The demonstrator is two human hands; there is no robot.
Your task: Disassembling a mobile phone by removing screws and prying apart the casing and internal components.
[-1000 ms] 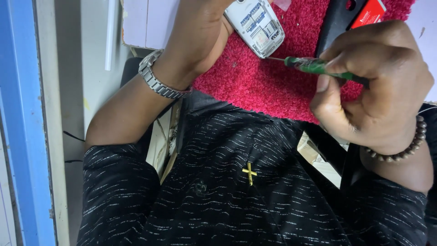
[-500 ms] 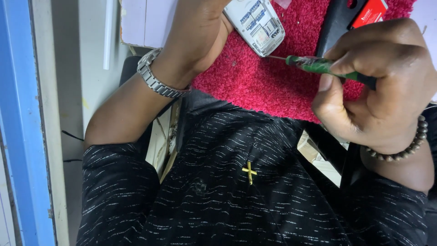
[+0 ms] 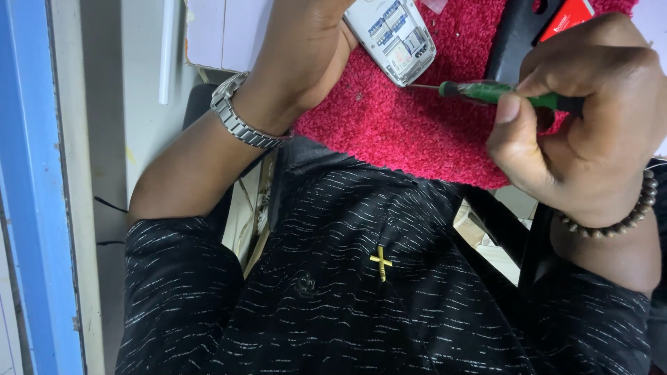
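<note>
Barely shifted, my right hand (image 3: pixel 590 118) stays clenched on the screwdriver (image 3: pixel 500 92), tip at the phone (image 3: pixel 392 35) edge; my left hand (image 3: pixel 306 48) grasps the phone.

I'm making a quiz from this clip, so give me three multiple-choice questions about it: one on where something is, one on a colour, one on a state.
1. Where does the screwdriver tip point?
A. at the opened phone
B. at the wristwatch
C. at the blue frame

2. What colour is the mat?
A. grey
B. red
C. yellow

3. How is the right hand?
A. flat on the mat
B. empty
C. closed on the screwdriver

Answers: 1 A, the shaft meets the phone's edge. 2 B, red pile shows under the phone. 3 C, fingers wrap the green handle.
</note>
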